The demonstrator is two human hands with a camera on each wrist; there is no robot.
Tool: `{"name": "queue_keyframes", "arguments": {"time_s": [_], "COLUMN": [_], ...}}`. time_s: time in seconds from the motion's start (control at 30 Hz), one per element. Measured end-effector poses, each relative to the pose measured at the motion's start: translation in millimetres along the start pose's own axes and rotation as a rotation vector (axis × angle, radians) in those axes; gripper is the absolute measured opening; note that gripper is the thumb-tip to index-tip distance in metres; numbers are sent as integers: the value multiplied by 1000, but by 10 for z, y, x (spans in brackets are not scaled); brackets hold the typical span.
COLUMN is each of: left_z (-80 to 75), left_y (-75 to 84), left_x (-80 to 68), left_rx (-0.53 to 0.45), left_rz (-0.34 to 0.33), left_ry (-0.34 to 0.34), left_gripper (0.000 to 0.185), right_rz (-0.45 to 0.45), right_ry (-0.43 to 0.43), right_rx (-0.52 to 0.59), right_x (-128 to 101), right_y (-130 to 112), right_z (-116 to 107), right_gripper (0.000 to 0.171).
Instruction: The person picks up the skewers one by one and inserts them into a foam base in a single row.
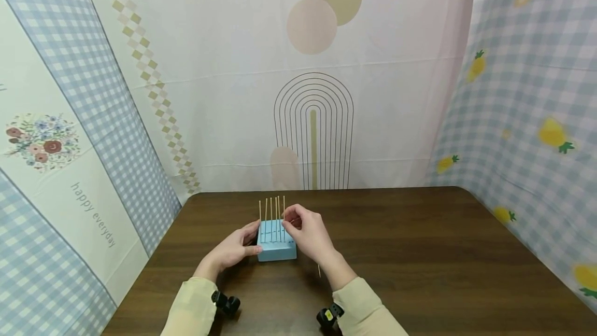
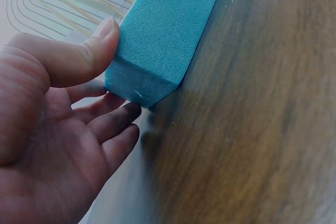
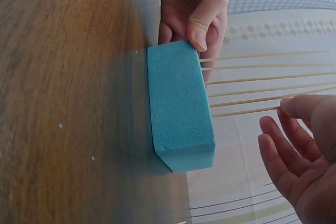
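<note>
A blue foam block (image 1: 276, 247) lies on the dark wooden table (image 1: 420, 253), with several thin wooden sticks (image 1: 272, 210) standing upright in its top. My left hand (image 1: 231, 249) grips the block's left end; the thumb (image 2: 90, 51) lies on the top edge and the fingers (image 2: 116, 121) reach round the side. My right hand (image 1: 304, 231) is at the block's right side and pinches the stick nearest it (image 3: 247, 110) between thumb and fingertip. In the right wrist view the block (image 3: 181, 114) lies sideways, the sticks (image 3: 262, 76) point right, and the left hand (image 3: 193, 9) is behind it.
One loose stick (image 1: 319, 270) lies on the table beside my right wrist. Printed cloth walls (image 1: 70, 144) close in the table at the left, back and right. A wrist camera (image 1: 226, 303) sits on each forearm.
</note>
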State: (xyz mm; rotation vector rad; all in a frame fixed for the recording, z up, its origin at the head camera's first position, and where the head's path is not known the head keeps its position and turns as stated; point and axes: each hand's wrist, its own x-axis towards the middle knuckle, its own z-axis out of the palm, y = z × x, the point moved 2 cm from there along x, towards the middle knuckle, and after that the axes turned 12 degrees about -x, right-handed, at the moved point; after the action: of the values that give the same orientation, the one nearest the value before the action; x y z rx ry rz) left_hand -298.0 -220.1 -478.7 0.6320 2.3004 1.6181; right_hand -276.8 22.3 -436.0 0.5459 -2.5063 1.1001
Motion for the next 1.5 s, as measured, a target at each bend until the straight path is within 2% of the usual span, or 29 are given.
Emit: {"name": "queue_keyframes", "arguments": {"time_s": [0.7,1.03,1.5], "left_z": [3,-3,4], "left_y": [-2,-7,-35], "left_x": [1,-3,26], "left_rx": [21,10,-14], "left_rz": [-13,1,33], "left_ry": [19,10,-25], "left_gripper": [86,86,87], "right_rz": [-4,-14,6], "right_ry": [-26,-25,-66], "right_rx": [31,52,80], "right_x": [-7,-5,-20], "right_y": [1,7,42], "right_z": [-23,-33,-102], "right_gripper": [20,20,23]}}
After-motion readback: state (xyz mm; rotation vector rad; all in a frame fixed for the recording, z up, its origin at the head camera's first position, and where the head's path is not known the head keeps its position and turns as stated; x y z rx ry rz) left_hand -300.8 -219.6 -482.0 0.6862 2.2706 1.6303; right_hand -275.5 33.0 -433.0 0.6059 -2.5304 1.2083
